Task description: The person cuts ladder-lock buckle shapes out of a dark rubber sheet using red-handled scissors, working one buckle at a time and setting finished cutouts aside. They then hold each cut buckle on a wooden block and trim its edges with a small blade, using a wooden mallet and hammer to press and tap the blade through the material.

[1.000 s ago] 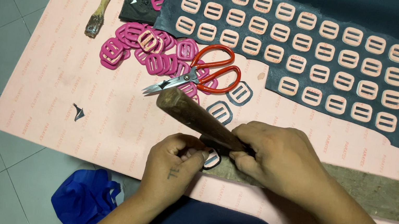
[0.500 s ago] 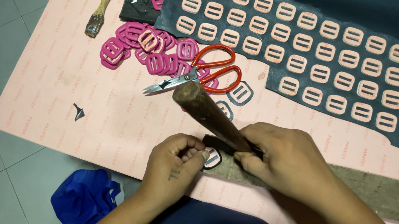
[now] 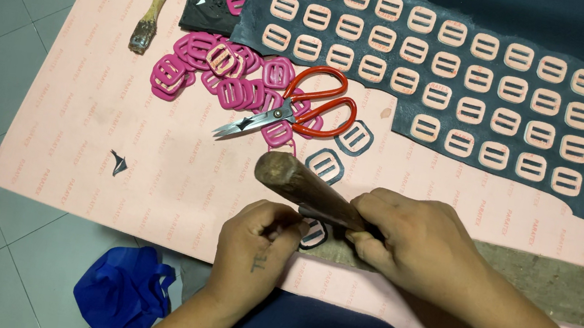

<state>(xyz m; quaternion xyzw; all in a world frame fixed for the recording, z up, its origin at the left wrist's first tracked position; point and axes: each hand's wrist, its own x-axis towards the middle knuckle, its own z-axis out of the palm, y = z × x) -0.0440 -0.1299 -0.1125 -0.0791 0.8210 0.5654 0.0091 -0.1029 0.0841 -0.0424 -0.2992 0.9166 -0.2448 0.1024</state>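
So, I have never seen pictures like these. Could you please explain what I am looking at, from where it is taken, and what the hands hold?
There is no machine here: a person works with two bare hands, and a camera worn on the head looks down at them.

The right hand grips a wooden handle, probably of a hammer, whose far end is hidden. The left hand pinches a small dark buckle-shaped piece against a worn plank.

All this lies on a pink board. On it are red-handled scissors, a heap of magenta buckle shapes, two loose dark ones, an old brush and a dark sheet carrying rows of pale pink buckle shapes. A blue bag lies on the tiled floor.
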